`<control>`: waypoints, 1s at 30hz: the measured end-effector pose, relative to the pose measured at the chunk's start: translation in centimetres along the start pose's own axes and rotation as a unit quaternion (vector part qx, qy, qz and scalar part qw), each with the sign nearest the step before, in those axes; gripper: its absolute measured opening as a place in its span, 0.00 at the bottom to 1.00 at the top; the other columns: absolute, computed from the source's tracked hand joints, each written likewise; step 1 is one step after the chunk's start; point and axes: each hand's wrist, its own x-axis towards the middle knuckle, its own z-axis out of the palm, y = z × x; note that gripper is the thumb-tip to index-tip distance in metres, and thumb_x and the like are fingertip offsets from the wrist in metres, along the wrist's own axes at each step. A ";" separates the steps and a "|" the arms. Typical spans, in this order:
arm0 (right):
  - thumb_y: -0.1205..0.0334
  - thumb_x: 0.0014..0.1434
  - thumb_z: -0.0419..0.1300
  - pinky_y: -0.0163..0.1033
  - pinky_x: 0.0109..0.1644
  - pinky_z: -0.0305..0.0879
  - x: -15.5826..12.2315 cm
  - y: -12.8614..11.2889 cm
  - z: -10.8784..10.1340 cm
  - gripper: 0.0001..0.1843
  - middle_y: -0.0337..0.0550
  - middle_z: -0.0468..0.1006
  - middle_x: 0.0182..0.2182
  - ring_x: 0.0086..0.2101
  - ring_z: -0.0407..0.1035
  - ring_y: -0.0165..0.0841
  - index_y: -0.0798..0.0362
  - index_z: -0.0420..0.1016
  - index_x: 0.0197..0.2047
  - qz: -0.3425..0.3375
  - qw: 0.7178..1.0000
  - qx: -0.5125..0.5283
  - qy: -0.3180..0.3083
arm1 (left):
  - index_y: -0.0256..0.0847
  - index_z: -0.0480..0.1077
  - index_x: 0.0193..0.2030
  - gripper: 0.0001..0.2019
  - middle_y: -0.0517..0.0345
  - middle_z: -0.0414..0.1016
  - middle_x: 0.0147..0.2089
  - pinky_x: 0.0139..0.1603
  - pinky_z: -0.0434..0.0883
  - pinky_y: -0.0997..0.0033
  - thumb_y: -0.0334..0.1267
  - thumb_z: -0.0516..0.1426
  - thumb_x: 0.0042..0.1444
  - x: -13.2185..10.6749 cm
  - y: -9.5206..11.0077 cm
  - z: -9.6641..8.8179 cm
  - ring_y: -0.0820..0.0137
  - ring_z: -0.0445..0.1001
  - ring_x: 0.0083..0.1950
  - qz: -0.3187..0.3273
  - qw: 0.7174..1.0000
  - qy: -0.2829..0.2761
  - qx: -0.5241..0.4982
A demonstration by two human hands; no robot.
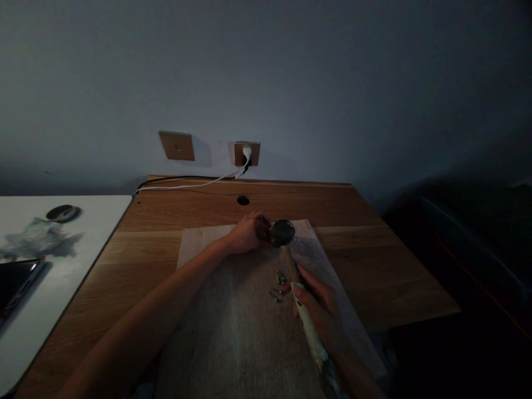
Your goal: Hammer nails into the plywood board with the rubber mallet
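My right hand is wrapped round the pale wooden handle of a hammer. The hammer's dark round head hovers at the far end of a grey-brown board lying on the wooden desk. My left hand rests on the board right beside the hammer head, fingers pinched together on something too small to make out. Several loose nails lie on the board just left of the handle, close to my right hand.
The wooden desk has a cable hole near its back edge. A white cable runs to a wall socket. A white table at the left holds a dark tablet and crumpled wrapping. Dark furniture stands at the right.
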 end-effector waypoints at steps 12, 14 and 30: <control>0.48 0.56 0.64 0.34 0.21 0.63 0.1 0.1 -0.1 0.28 0.44 0.81 0.30 0.19 0.66 0.29 0.52 0.79 0.56 -0.004 1.000 0.009 -0.005 | 0.40 0.80 0.38 0.09 0.50 0.72 0.49 0.58 0.68 0.58 0.35 0.68 0.49 -0.1 -0.1 0.0 0.59 0.71 0.53 0.003 1.000 0.001 0.000; 0.49 0.56 0.65 0.33 0.21 0.63 0.0 0.0 -0.1 0.27 0.44 0.81 0.31 0.19 0.66 0.28 0.51 0.80 0.56 -0.001 1.000 0.010 -0.007 | 0.40 0.80 0.38 0.09 0.50 0.72 0.49 0.58 0.69 0.59 0.35 0.68 0.48 -0.1 -0.1 0.0 0.59 0.72 0.53 0.003 1.000 0.000 -0.006; 0.49 0.55 0.64 0.33 0.21 0.64 0.0 -0.3 0.0 0.29 0.45 0.82 0.32 0.19 0.66 0.28 0.53 0.78 0.58 0.007 1.000 0.004 -0.002 | 0.39 0.80 0.37 0.09 0.50 0.73 0.50 0.57 0.69 0.59 0.33 0.68 0.47 -0.1 0.0 0.0 0.59 0.72 0.53 0.002 1.000 -0.003 0.003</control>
